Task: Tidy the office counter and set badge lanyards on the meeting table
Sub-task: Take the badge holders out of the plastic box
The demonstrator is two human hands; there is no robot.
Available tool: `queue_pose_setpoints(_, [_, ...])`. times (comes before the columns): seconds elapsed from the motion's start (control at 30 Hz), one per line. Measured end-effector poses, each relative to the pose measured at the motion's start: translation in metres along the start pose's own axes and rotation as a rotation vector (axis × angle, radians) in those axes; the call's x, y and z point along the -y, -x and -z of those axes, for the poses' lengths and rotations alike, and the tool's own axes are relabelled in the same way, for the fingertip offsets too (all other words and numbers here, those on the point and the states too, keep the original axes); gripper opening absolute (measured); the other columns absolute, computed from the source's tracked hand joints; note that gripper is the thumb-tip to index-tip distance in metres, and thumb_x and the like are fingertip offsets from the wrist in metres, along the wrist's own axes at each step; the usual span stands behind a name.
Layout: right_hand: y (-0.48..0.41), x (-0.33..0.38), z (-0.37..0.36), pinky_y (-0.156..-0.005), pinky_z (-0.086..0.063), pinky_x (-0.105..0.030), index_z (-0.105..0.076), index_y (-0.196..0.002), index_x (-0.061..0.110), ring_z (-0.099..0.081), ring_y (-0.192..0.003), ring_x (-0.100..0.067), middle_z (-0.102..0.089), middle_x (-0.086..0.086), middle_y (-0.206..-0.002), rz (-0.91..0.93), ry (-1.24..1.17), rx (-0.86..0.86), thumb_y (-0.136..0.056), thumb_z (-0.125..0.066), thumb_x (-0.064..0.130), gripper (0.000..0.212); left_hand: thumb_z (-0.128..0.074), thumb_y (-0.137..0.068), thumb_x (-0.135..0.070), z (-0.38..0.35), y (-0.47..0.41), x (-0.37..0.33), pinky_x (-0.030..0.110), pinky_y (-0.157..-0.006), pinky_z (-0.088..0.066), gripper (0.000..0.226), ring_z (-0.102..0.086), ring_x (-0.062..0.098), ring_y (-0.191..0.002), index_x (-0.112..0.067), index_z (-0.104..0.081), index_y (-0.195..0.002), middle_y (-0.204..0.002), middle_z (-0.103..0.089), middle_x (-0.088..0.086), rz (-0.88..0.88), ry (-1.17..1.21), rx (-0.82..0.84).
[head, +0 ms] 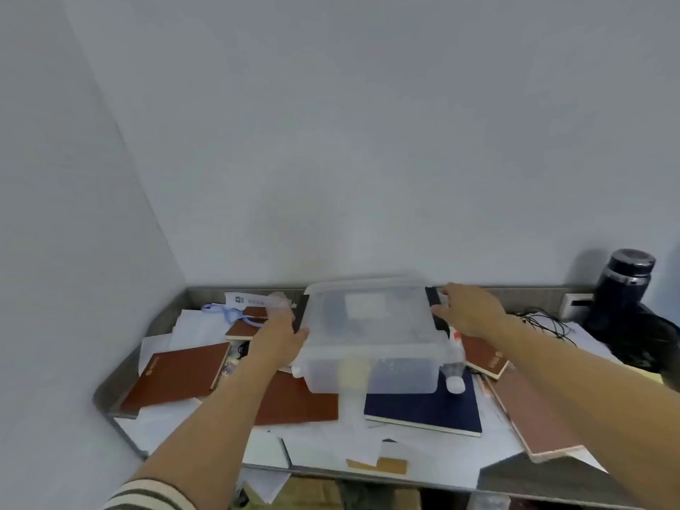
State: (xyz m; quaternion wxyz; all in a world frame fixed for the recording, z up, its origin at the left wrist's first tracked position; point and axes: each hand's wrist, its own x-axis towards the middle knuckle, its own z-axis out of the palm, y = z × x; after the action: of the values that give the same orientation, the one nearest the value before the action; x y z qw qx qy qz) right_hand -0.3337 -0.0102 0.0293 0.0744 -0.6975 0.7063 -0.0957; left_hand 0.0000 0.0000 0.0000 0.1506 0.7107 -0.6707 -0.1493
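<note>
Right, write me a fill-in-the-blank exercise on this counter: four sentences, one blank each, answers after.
1. The left hand and right hand grip the clear box at its two ___ latches.
2. The notebook right in front of the box is dark ___.
3. The plastic bottle by the box's right end lies on its ___.
4. The pale blue lanyard lies to the ___ of the box.

Answers: black; blue; side; left.

Counter (522, 476) beneath papers (198, 327), notebooks (176, 377)
</note>
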Motion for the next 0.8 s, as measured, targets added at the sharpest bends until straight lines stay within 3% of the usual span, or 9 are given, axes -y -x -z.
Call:
queue_pose_setpoints(0.07, [-0.016, -0.001, -0.009, -0.083, -0.048, -0.038, -0.053, -0.126, 0.009, -0.060, -0.106, -0.027, -0.063, -0.009, -0.119, -0.031, -0.006, 0.040, -0.097, -0.049, 0.045, 0.046, -0.050, -0.095, -0.041, -0.010, -0.014, 0.002, 0.040, -0.094, -0.048, 0.056, -0.056, 0.030, -0.114, -0.007, -0.041, -0.139, -0.133, -0.053, 0.015, 0.052, 0.055, 0.006])
queue_pose_setpoints(0.17, [-0.037, 0.003, -0.029, -0.069, -0.046, -0.033, -0.056, -0.116, 0.002, -0.063, -0.087, -0.025, -0.065, -0.007, -0.095, -0.077, -0.035, 0.112, -0.098, -0.046, 0.046, 0.049, -0.045, -0.097, -0.040, -0.024, -0.031, 0.002, 0.042, -0.095, -0.046, 0.055, -0.053, 0.033, -0.118, -0.006, -0.038, -0.140, -0.134, -0.052, 0.017, 0.143, 0.053, 0.047])
queue_pose_setpoints(0.3, [-0.053, 0.007, -0.054, -0.074, -0.048, -0.032, -0.035, -0.138, -0.009, -0.064, -0.102, -0.032, -0.061, -0.022, -0.120, -0.156, -0.037, 0.148, -0.103, -0.036, 0.045, 0.064, -0.034, -0.103, -0.035, -0.039, -0.051, -0.007, 0.044, -0.092, -0.043, 0.049, -0.052, 0.040, -0.117, 0.000, -0.036, -0.136, -0.131, -0.051, 0.024, 0.190, 0.030, 0.048])
queue_pose_setpoints(0.37, [-0.060, 0.002, -0.063, -0.082, -0.050, -0.035, -0.034, -0.139, -0.008, -0.061, -0.105, -0.034, -0.058, -0.023, -0.123, -0.181, -0.079, 0.119, -0.102, -0.037, 0.045, 0.065, -0.032, -0.103, -0.038, -0.043, -0.064, -0.005, 0.043, -0.089, -0.045, 0.049, -0.055, 0.039, -0.109, 0.003, -0.042, -0.129, -0.121, -0.056, 0.023, 0.241, 0.025, 0.034])
queue_pose_setpoints(0.43, [-0.062, -0.004, -0.069, -0.089, -0.051, -0.045, -0.046, -0.125, -0.002, -0.061, -0.098, -0.035, -0.061, -0.019, -0.107, -0.183, -0.146, 0.072, -0.099, -0.042, 0.043, 0.052, -0.033, -0.103, -0.040, -0.045, -0.071, 0.000, 0.036, -0.080, -0.045, 0.051, -0.058, 0.035, -0.098, 0.004, -0.050, -0.121, -0.106, -0.061, 0.020, 0.271, 0.059, 0.047])
queue_pose_setpoints(0.6, [-0.063, -0.010, -0.073, -0.081, -0.052, -0.044, -0.047, -0.119, 0.002, -0.062, -0.095, -0.035, -0.062, -0.018, -0.104, -0.154, -0.223, 0.090, -0.101, -0.042, 0.033, 0.036, -0.036, -0.104, -0.035, -0.053, -0.077, 0.010, 0.034, -0.072, -0.041, 0.035, -0.051, 0.027, -0.075, -0.005, -0.052, -0.101, -0.071, -0.050, 0.004, 0.251, 0.173, 0.065])
queue_pose_setpoints(0.73, [-0.062, -0.026, -0.074, -0.064, -0.060, -0.040, -0.052, -0.109, 0.008, -0.066, -0.084, -0.031, -0.066, -0.016, -0.097, -0.168, -0.549, 0.203, -0.101, -0.046, 0.037, 0.031, -0.037, -0.103, -0.038, -0.051, -0.081, 0.015, 0.032, -0.069, -0.040, 0.036, -0.054, 0.027, -0.081, -0.007, -0.053, -0.103, -0.088, -0.058, 0.011, 0.274, 0.268, 0.116])
queue_pose_setpoints(0.8, [-0.061, -0.032, -0.077, -0.061, -0.060, -0.040, -0.053, -0.110, 0.015, -0.066, -0.087, -0.028, -0.066, -0.010, -0.100, -0.194, -0.680, 0.213, -0.099, -0.048, 0.041, 0.028, -0.040, -0.102, -0.041, -0.050, -0.081, 0.018, 0.031, -0.063, -0.043, 0.039, -0.058, 0.025, -0.079, -0.007, -0.057, -0.109, -0.092, -0.062, 0.010, 0.329, 0.476, 0.136])
